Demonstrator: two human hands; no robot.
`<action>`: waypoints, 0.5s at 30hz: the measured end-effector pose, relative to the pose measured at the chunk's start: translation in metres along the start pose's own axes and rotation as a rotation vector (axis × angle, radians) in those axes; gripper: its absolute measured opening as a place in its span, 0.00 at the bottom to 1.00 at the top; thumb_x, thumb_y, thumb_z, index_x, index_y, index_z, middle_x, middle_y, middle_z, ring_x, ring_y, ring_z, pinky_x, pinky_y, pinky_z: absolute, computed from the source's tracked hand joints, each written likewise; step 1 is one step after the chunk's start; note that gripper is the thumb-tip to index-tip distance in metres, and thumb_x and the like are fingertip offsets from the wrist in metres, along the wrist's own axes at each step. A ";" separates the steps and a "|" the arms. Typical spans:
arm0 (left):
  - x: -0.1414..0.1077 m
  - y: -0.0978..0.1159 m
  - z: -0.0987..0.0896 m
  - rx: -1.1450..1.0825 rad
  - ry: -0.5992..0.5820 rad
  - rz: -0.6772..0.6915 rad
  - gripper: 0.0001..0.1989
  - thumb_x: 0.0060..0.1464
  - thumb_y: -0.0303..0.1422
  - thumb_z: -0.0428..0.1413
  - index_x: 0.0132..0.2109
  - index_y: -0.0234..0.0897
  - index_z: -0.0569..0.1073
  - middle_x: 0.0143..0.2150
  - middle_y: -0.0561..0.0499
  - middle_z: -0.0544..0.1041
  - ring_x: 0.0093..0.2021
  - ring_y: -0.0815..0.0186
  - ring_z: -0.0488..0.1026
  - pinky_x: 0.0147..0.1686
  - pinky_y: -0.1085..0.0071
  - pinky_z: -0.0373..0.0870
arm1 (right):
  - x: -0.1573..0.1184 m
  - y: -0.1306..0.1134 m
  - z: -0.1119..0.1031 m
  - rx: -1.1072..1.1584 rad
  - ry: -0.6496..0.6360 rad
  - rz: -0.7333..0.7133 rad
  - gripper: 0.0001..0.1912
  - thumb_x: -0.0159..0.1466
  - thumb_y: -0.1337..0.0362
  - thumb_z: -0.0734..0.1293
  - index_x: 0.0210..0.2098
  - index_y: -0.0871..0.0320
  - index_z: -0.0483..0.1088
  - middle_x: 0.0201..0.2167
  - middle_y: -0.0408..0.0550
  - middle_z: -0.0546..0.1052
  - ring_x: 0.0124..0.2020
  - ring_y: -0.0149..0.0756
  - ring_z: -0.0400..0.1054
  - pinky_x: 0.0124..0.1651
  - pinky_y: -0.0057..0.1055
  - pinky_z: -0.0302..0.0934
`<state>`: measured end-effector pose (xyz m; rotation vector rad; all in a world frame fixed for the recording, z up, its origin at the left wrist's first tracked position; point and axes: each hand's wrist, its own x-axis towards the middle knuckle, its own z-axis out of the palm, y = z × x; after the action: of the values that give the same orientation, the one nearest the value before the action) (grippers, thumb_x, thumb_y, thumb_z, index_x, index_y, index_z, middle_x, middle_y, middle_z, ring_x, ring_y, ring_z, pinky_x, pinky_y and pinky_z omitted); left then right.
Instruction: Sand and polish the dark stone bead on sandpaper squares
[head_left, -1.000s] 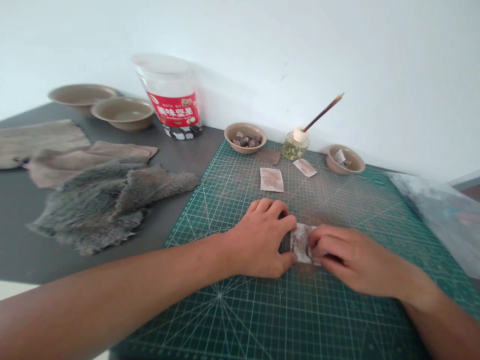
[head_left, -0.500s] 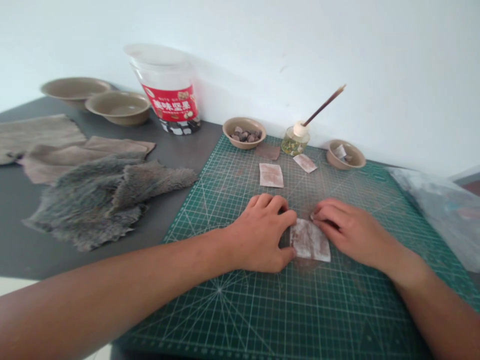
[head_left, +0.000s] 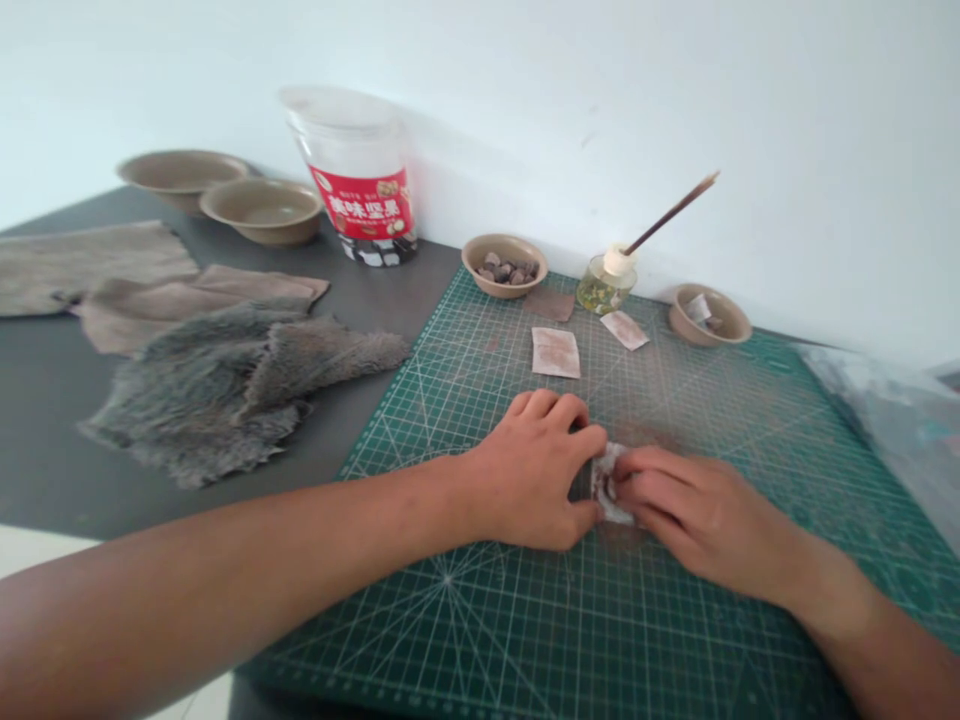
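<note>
A white cloth piece with brown stains (head_left: pixel 607 480) lies on the green cutting mat (head_left: pixel 517 620) between my hands. My left hand (head_left: pixel 544 465) rests at its left edge, thumb and forefinger spread apart and touching its corners. The fingers of my right hand (head_left: pixel 667 490) are pressed together over the right part of the piece, pinching something that their tips hide. Beyond the hands lie a larger stained white square (head_left: pixel 556 353), a small stained white piece (head_left: pixel 625 330) and a brown square (head_left: pixel 549 304).
A bowl of stones (head_left: pixel 505 266), a glass bottle with a brown stick (head_left: pixel 606 280) and another small bowl (head_left: pixel 709 315) stand along the wall. At left are a lidded tub (head_left: pixel 360 200), two bowls and cloths (head_left: pixel 195 390). A plastic bag (head_left: pixel 892 410) lies right.
My right hand has moved down and slightly left across the white piece, whose right part is now covered and bunched. The left hand stays at the piece's left edge. The view has shifted slightly.
</note>
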<state>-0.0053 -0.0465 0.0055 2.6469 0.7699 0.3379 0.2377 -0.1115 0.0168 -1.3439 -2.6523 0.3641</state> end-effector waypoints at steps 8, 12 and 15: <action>0.000 0.001 -0.002 0.005 -0.013 0.000 0.19 0.52 0.45 0.61 0.47 0.40 0.72 0.53 0.45 0.69 0.53 0.50 0.65 0.56 0.50 0.63 | 0.004 -0.004 -0.001 0.110 -0.071 0.000 0.08 0.72 0.67 0.60 0.39 0.55 0.70 0.44 0.48 0.76 0.41 0.36 0.72 0.43 0.34 0.67; 0.000 0.000 -0.002 0.014 -0.009 -0.003 0.20 0.52 0.45 0.62 0.48 0.40 0.72 0.53 0.45 0.68 0.54 0.49 0.64 0.56 0.50 0.63 | 0.002 -0.001 -0.003 0.030 0.030 0.129 0.07 0.72 0.66 0.60 0.40 0.55 0.69 0.44 0.50 0.75 0.42 0.38 0.71 0.44 0.37 0.66; 0.000 0.000 -0.002 0.010 -0.015 -0.001 0.19 0.52 0.45 0.61 0.47 0.40 0.72 0.53 0.45 0.69 0.54 0.49 0.65 0.56 0.50 0.63 | 0.000 -0.001 -0.003 0.124 -0.114 0.049 0.07 0.72 0.67 0.60 0.38 0.54 0.69 0.43 0.47 0.75 0.39 0.35 0.71 0.41 0.33 0.66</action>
<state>-0.0059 -0.0461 0.0075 2.6555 0.7699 0.3150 0.2378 -0.1119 0.0203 -1.3916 -2.6401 0.6182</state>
